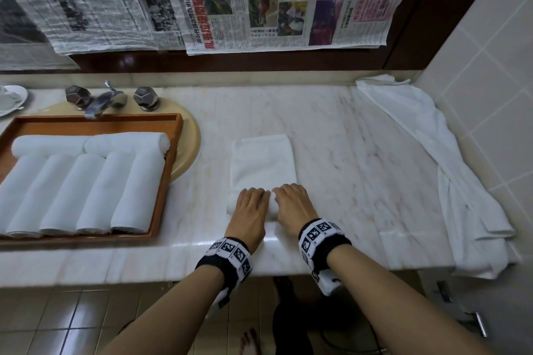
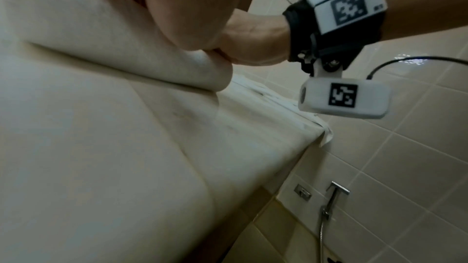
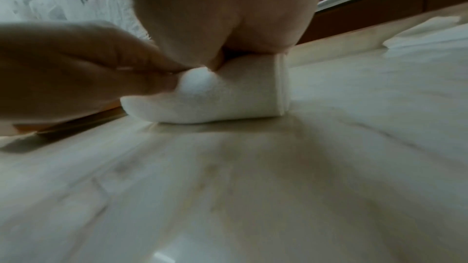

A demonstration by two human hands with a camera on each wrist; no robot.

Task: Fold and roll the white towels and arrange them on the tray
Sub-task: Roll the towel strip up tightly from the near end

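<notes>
A folded white towel (image 1: 264,161) lies on the marble counter (image 1: 360,153), and its near end is rolled up. My left hand (image 1: 251,202) and right hand (image 1: 291,200) sit side by side on that roll, fingers curled over it. In the right wrist view the roll (image 3: 228,95) shows under my right hand (image 3: 222,17), with my left hand (image 3: 76,63) pinching its left part. The left wrist view shows the roll (image 2: 126,47) under my left hand (image 2: 177,7). The wooden tray (image 1: 170,158) at left holds several rolled white towels (image 1: 86,190).
The tray rests over a beige sink (image 1: 190,141) below a metal faucet (image 1: 101,101). A heap of loose white cloth (image 1: 432,153) runs along the counter's right side by the tiled wall. A white dish (image 1: 11,98) sits at far left. Newspapers cover the wall behind.
</notes>
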